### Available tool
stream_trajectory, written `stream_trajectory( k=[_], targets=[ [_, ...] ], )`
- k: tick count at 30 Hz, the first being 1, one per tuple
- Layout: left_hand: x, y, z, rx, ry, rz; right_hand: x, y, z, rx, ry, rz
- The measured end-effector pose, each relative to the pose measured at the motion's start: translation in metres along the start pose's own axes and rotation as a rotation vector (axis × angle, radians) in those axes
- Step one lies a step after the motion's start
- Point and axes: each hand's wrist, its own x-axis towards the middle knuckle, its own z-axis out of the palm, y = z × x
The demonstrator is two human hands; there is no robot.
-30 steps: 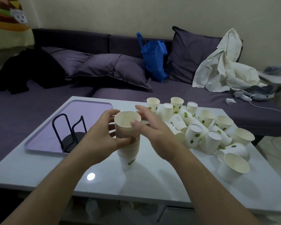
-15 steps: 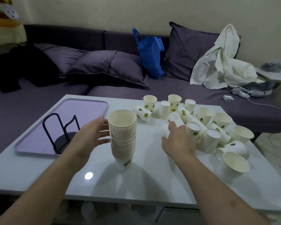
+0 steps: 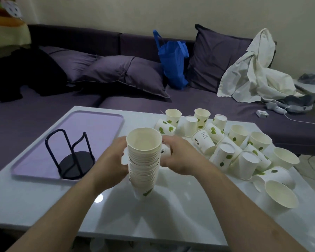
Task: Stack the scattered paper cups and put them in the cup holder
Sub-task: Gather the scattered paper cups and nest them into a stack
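Compared with half a second ago: right hand (image 3: 182,157) back from the scattered heap and now beside the tall nested stack of white paper cups (image 3: 143,160), carrying a single white paper cup with a small dark print (image 3: 165,151) held on its side, just right of the stack's upper rims. Fingers of that hand curled round the single cup. Left hand (image 3: 115,160) closed in against the stack's left flank; fingers hidden behind the cups, so spread or pressed cannot be told, though contact with the stack appears likely. A second ago both hands at the stack top; the cycle now repeating with a fresh cup.

Meaning for the task: one more cup about to go on top, judged from its position by the rim. Stack not yet in the black wire cup holder with round base (image 3: 73,157), standing empty on the lilac rectangular plastic tray (image 3: 91,128), well left of the stack. Many loose leaf-printed paper cups (image 3: 225,142) remaining in a heap to the right, some upright, some tipped over, some inverted. Task judged well short of completion.

Materials and shapes: cups thin, matte, tapered, with rolled rims forming close ridges down the stack; stack leaning slightly, likely easy to topple. Glossy white surface (image 3: 171,215) reflective, probably slippery under light paper. Holder of bent rod, open-sided, rigid.
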Motion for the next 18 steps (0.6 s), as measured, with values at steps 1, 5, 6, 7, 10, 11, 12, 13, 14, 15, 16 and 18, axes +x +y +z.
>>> stream_trajectory(
  k=[1, 5, 6, 7, 10, 11, 12, 13, 14, 15, 16, 18],
  targets=[
    [0.002, -0.001, 0.002, 0.028, -0.055, 0.016, 0.007, -0.001, 0.006, 0.012, -0.002, -0.049],
    [0.01, -0.019, 0.01, 0.101, -0.146, -0.085, 0.023, -0.01, 0.015, 0.124, -0.046, -0.21],
    [0.012, -0.026, 0.011, 0.116, -0.145, -0.11, 0.025, -0.01, 0.014, 0.209, -0.086, -0.213],
    [0.013, -0.03, 0.012, 0.124, -0.156, -0.13, 0.027, -0.009, 0.013, 0.309, -0.135, -0.205],
    [0.015, -0.037, 0.016, 0.067, -0.188, -0.15, 0.03, -0.007, 0.01, 0.459, -0.21, -0.183],
    [0.015, -0.039, 0.017, 0.043, -0.183, -0.159, 0.031, -0.007, 0.013, 0.461, -0.202, -0.182],
    [0.016, -0.041, 0.018, 0.033, -0.169, -0.172, 0.031, -0.008, 0.017, 0.459, -0.194, -0.186],
    [0.016, -0.041, 0.017, 0.026, -0.161, -0.183, 0.03, -0.009, 0.02, 0.453, -0.193, -0.194],
    [0.017, -0.04, 0.016, 0.019, -0.148, -0.191, 0.029, -0.011, 0.021, 0.455, -0.199, -0.198],
    [0.017, -0.038, 0.015, 0.0, -0.142, -0.185, 0.029, -0.013, 0.02, 0.489, -0.22, -0.203],
    [0.016, -0.037, 0.014, -0.021, -0.134, -0.182, 0.029, -0.014, 0.017, 0.556, -0.244, -0.2],
    [0.013, -0.033, 0.009, -0.042, -0.088, -0.202, 0.034, -0.01, 0.012, 0.721, -0.18, -0.152]
  ],
)
